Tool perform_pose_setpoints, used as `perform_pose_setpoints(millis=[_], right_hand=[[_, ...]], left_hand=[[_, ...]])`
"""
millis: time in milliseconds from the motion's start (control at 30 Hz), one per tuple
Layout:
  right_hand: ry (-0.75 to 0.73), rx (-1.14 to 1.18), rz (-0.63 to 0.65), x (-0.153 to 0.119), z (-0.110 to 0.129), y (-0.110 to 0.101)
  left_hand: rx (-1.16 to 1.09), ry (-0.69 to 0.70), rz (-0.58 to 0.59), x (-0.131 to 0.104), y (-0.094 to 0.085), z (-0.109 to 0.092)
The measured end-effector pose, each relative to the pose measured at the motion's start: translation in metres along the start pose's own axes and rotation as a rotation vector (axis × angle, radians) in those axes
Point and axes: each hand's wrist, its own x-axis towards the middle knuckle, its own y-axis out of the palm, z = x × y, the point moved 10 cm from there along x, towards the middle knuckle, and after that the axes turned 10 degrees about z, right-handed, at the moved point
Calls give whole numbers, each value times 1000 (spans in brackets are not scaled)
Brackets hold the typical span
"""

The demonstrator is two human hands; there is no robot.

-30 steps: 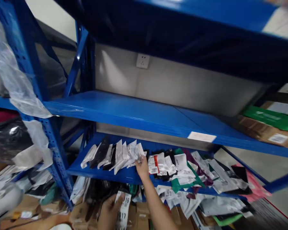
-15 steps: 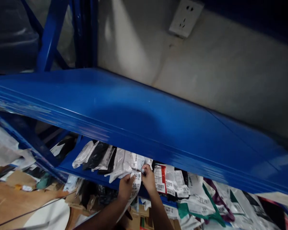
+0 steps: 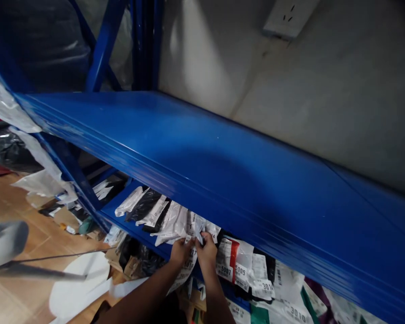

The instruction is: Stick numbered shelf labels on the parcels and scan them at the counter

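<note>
At six o'clock in the view, just under the edge of the top shelf (image 3: 202,148), the left hand (image 3: 181,253) pinches a paper strip (image 3: 186,269). The strip hangs down from its fingers, with black numbers ending in 017 and 018. Right beside it, the right hand (image 3: 206,250) is pinched narrow on a pale bag (image 3: 199,226). The thumbs of both hands are near each other; I cannot tell if they touch.

Now count the clock from the hands. At ten to eleven o'clock, white bags (image 3: 174,221) lean in a row on the low shelf (image 3: 124,221), with a black bag (image 3: 144,205) farther along. Near four o'clock sits a bag marked 5007 (image 3: 224,257) with a red stripe, then bags marked 5005 (image 3: 242,271), 3014 (image 3: 263,285) and 3010. At one o'clock, high up, a white socket (image 3: 291,19) is on the gray wall (image 3: 344,94). Between eight and nine o'clock, a round white plate (image 3: 74,284) is on the floor (image 3: 6,198).
</note>
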Motion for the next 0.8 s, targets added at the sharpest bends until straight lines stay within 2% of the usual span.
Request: perform_pose_setpoints(millis=[200,367,500,567,633,700,767,800], right_hand=[[25,-73,-12,2,4,0],[15,-122,-7,1,7,0],[-7,-162,-7,-1,18,-8],[-114,-205,-24,-1,42,-13],[-376,-222,115,0,83,3],[-630,-194,360,-4,117,28],[-715,-159,519,-4,132,45],[-708,-155,534,-1,133,47]], left_hand=[[-105,-33,51,-9,-2,4],[-236,-87,157,-36,1,15],[-226,-39,138,-62,-21,18],[-155,66,150,-70,-34,5],[-59,194,201,-71,-39,-13],[-29,299,210,-65,-42,-30],[-80,330,166,-53,-46,-35],[-111,330,144,-46,-46,-35]])
